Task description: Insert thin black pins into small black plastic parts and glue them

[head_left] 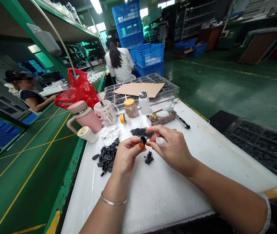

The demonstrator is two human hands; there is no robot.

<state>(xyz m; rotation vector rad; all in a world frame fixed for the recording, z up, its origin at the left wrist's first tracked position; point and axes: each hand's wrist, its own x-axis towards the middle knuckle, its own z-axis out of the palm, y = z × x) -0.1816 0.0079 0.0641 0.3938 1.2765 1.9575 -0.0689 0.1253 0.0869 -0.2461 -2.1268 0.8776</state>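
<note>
My left hand (128, 154) pinches a small black plastic part (143, 140) between thumb and fingertips, above the white tabletop. Closed around a small white squeeze bottle (161, 142) is my right hand (172, 148); only the bottle's rounded end shows, and its tip is hidden. The right fingertips meet the black part from the other side. To the left lies a heap of larger black plastic parts (107, 157). Behind the hands is a pile of tiny black pieces (139, 131). A little cluster of black parts (149, 158) rests just below the hands.
A pink thermos (87, 117), a patterned cup (106, 112), a yellow-lidded jar (131, 108) and a white pump bottle (144, 103) stand at the back. Behind them, cardboard (139, 88) covers part of a compartment tray (171, 88). A utility knife (183, 122) lies right. Two people sit farther off.
</note>
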